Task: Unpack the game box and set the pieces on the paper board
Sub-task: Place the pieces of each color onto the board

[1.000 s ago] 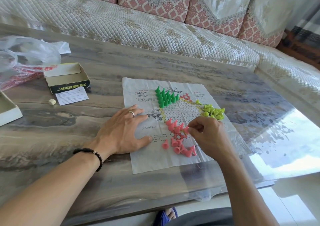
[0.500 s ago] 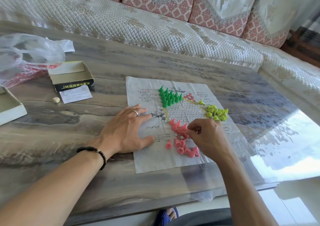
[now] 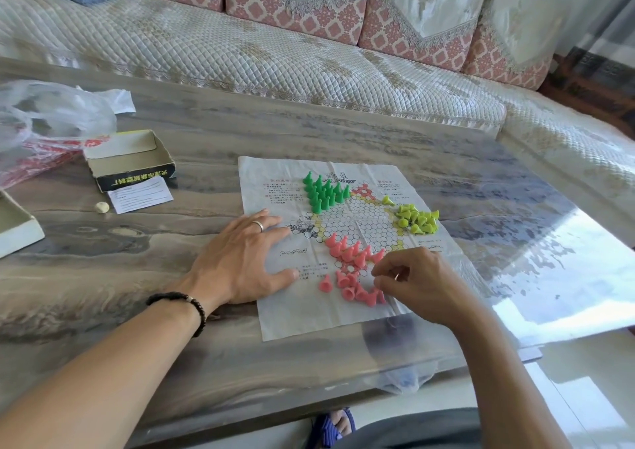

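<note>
Head view looks down on a marbled table (image 3: 103,277); the paper board (image 3: 347,242) lies flat, its small print too fine to read; the left hand (image 3: 240,259) rests on its left edge with fingers spread and straight; the right hand (image 3: 415,283) has fingers curled over the pink pieces (image 3: 350,259), though whether it pinches one I cannot tell; green pieces (image 3: 324,192) stand upright at the far point; yellow pieces (image 3: 417,220) lie tumbled at right; the open game box (image 3: 129,160) sits well left, bearing Chinese characters upside down, beside a printed slip (image 3: 139,195).
</note>
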{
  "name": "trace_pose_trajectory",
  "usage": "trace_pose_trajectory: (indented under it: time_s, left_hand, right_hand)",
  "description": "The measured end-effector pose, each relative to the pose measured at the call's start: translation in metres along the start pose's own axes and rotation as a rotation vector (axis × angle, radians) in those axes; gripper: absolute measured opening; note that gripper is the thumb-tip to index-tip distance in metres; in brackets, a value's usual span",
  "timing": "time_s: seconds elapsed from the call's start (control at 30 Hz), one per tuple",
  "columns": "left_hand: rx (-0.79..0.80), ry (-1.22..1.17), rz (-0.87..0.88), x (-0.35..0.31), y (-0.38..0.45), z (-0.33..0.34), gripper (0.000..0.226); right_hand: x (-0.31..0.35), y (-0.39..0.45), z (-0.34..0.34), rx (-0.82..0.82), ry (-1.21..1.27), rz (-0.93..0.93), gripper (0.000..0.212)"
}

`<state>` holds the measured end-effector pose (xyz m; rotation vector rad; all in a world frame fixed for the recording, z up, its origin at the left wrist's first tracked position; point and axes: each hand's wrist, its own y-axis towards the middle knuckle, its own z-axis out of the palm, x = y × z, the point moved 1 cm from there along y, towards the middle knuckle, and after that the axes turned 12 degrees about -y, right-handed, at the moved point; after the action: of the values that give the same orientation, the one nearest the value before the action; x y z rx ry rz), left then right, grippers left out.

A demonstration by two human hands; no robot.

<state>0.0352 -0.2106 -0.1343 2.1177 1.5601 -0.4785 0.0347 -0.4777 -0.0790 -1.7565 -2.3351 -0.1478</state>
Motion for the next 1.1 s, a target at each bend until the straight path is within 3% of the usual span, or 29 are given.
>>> trace_pose_trajectory:
  time_s: [0.2,0.53,0.63,0.73,0.83,1.1]
  left_hand:
    - [-0.007,-0.007,0.004,0.001,0.0,0.001,0.101]
    - [-0.016,-0.016,0.0,0.001,0.001,0.001,0.1]
    - [-0.011,-0.01,0.001,0.001,0.0,0.002,0.101]
    - [-0.011,-0.009,0.005,0.001,0.0,0.001,0.1]
    - [-0.013,-0.009,0.008,0.001,0.0,0.001,0.1]
    - [-0.015,-0.007,0.011,0.002,0.0,0.002,0.099]
  right_hand:
    - [0.0,0.0,0.003,0.069,-0.04,-0.021,0.011]
    - [0.001,0.006,0.004,-0.125,0.093,0.038,0.011]
    - [0.001,0.006,0.004,-0.181,0.124,0.114,0.022]
    - [0.0,0.008,0.003,-0.235,0.091,0.139,0.017]
    - [0.001,0.008,0.004,-0.199,0.006,0.09,0.007]
    - [0.005,0.01,0.01,-0.121,-0.052,0.067,0.008]
